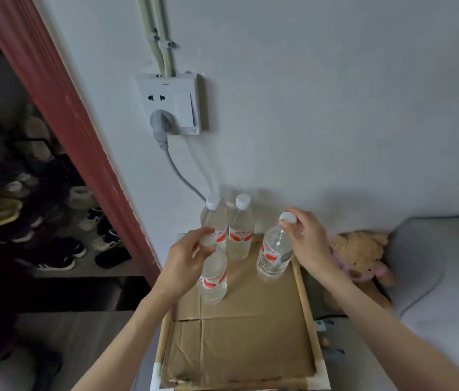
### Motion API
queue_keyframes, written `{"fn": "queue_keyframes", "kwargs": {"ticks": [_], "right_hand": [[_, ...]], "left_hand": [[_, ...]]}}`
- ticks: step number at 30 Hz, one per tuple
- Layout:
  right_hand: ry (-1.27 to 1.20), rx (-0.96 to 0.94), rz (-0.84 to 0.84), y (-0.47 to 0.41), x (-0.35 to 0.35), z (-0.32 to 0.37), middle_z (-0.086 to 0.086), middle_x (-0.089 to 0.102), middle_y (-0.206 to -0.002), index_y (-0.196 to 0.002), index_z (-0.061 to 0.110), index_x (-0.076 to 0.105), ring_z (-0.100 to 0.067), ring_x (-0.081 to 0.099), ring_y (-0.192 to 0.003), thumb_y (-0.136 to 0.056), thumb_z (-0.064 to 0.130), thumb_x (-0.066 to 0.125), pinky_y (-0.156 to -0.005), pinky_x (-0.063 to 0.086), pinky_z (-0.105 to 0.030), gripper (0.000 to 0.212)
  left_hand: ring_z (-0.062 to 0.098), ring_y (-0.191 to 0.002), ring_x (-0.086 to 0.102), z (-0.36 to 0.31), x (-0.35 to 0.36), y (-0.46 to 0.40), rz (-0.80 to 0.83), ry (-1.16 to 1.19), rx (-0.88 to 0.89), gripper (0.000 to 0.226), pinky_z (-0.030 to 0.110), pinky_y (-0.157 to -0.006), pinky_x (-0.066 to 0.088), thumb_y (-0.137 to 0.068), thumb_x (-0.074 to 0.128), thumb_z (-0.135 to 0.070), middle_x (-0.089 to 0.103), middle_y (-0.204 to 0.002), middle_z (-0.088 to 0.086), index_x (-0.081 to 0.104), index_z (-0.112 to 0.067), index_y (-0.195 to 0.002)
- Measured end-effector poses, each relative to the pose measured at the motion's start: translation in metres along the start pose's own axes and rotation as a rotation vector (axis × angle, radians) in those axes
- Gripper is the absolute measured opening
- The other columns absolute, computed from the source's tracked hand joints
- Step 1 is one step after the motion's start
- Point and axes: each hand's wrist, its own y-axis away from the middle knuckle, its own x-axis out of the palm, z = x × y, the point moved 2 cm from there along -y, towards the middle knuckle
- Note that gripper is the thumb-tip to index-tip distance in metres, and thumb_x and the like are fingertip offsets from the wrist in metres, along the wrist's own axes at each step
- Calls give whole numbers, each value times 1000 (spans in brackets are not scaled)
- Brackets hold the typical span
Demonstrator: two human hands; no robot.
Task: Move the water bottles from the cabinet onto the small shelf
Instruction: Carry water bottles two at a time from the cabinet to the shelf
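My left grip (187, 253) pinches one bottle (212, 280) by its cap; my right grip (306, 239) pinches another bottle (275, 256), tilted. Both are over the cardboard-lined shelf (304, 294).

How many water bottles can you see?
4. Two water bottles stand at the back by the wall. The left hand grips one by its cap, and the right hand grips another, both over the cardboard shelf top. None seems hidden.
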Motion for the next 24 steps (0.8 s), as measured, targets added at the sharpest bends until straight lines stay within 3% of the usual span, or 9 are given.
{"fn": "queue_keyframes", "kwargs": {"ticks": [7,11,14,17,20,24], "right_hand": [[-53,-29,64,-29,11,-17,-9,56,-109,-115,11,55,-24,57,-95,-88,20,56,-85,47,-35,28],[-63,-139,267,-35,-1,-19,4,46,-128,-129,17,46,-9,46,-112,-89,18,54,-97,42,-30,40],[-45,-145,423,-34,-9,-21,14,41,-128,-133,21,43,-3,41,-115,-91,12,50,-99,35,-21,43],[6,-154,374,-37,-12,-25,9,48,-129,-130,22,46,-10,51,-110,-90,14,52,-95,43,-26,41],[134,-157,284,-46,-11,-25,2,57,-116,-116,20,53,-16,57,-95,-84,26,61,-84,50,-37,33],[190,-118,232,-48,-8,-23,4,57,-98,-100,20,51,-14,55,-84,-78,38,66,-74,50,-37,32]], "left_hand": [[8,-103,55,1,11,-20,5,-65,-51,29,7,-84,40,-88,54,-9,60,-107,-5,54,-20,-115],[5,-111,51,-2,9,-17,7,-63,-28,34,25,-97,40,-88,54,-8,56,-119,-5,53,-24,-117],[0,-109,52,-3,7,-16,20,-65,-33,32,20,-94,40,-86,58,-8,58,-115,-10,56,-32,-108],[2,-102,57,-4,8,-17,-2,-63,-72,31,13,-88,42,-81,64,-10,63,-108,-9,58,-34,-101],[6,-97,58,-5,10,-19,-67,-119,-96,29,21,-87,45,-76,70,-13,63,-102,-7,61,-23,-102],[3,-92,57,-4,12,-21,-105,-205,-100,32,29,-83,50,-71,75,-25,62,-96,-10,60,-23,-99]]}}
